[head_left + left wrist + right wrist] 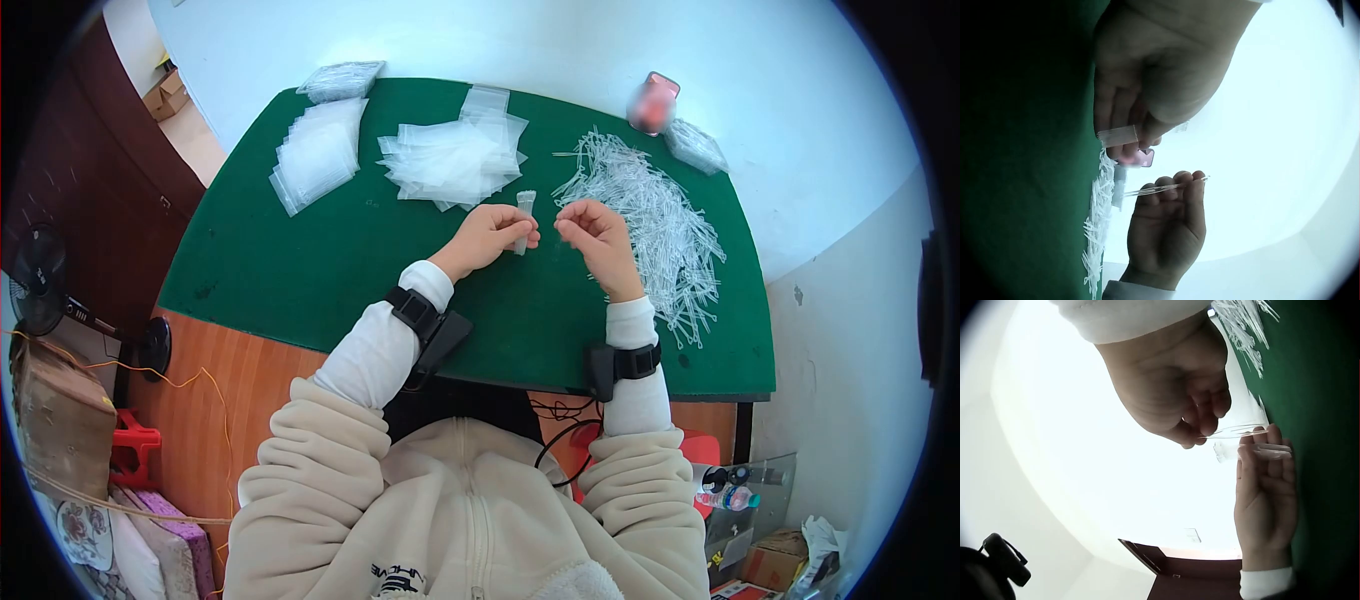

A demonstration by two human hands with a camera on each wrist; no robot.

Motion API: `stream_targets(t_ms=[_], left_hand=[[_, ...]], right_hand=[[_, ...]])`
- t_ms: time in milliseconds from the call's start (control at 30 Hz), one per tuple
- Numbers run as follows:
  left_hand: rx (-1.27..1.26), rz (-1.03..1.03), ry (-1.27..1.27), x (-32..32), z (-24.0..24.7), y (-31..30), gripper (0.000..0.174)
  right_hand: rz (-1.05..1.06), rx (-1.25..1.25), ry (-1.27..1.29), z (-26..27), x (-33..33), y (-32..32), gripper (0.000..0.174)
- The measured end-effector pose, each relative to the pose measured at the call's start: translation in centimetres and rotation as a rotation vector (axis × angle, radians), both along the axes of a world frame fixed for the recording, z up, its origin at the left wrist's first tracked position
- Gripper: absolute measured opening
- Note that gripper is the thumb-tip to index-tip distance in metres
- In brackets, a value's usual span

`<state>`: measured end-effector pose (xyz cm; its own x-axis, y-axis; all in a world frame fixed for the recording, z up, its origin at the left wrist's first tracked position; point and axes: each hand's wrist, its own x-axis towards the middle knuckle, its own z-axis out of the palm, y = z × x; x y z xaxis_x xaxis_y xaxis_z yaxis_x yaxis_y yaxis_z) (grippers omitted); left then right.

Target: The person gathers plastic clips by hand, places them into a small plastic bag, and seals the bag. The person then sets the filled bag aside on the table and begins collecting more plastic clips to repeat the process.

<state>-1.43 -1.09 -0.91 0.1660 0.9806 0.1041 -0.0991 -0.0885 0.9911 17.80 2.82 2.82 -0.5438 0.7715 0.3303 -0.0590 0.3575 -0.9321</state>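
Your left hand (492,235) has its fingers curled, with a narrow clear bundle (525,201) pinched under the thumb; both ends poke out past those fingers. Your right hand (600,245) has thumb and fingertips drawn together on a few thin clear strands (1161,189), which reach out from the tips towards your left fingers. More of these looped pieces lie in a loose pile (655,235) on the desk (300,255), just beside and to the right of your right fingers.

Expect them to weigh next to nothing, springy and smooth, probably slippery in a bunch. The loops look likely to snag on one another, so take each strand by its shank, near one end, with a light fingertip pinch. Hold the bundle across its middle; squeezing hard could bend or fan it.
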Motion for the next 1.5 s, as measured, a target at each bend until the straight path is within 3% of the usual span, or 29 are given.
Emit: stream_targets(t_ms=[233, 433, 833, 1133, 1267, 1333, 1500], left_hand=[[-0.091, -0.168, -0.032, 0.0, 0.8, -0.4, 0.023], [-0.121, -0.306, -0.077, 0.3, 1.4, -0.9, 0.022], [-0.092, -0.346, -0.078, 0.3, 1.4, -1.0, 0.02], [-0.055, -0.314, -0.089, 0.5, 1.6, -1.1, 0.019], [0.15, -0.257, 0.01, 0.7, 0.7, -0.5, 0.018], [0.222, -0.122, 0.16, 0.7, 0.3, -0.4, 0.018], [0.267, -0.029, 0.385, 0.4, -0.2, -0.3, 0.017]], right_hand=[[-0.036, -0.149, 0.26, 0.0, -1.0, -0.7, 0.012], [-0.099, -0.122, 0.264, -1.0, -1.6, -0.4, 0.012], [-0.118, -0.026, 0.213, -2.0, -2.0, -0.4, 0.016], [-0.108, -0.05, 0.281, -1.8, -2.0, -0.4, 0.02], [-0.106, -0.033, 0.297, -1.9, -2.1, -0.5, 0.02], [-0.1, -0.029, 0.29, -2.0, -1.9, -0.6, 0.02], [-0.168, 0.107, 0.064, -2.2, -1.9, -0.5, 0.019]])
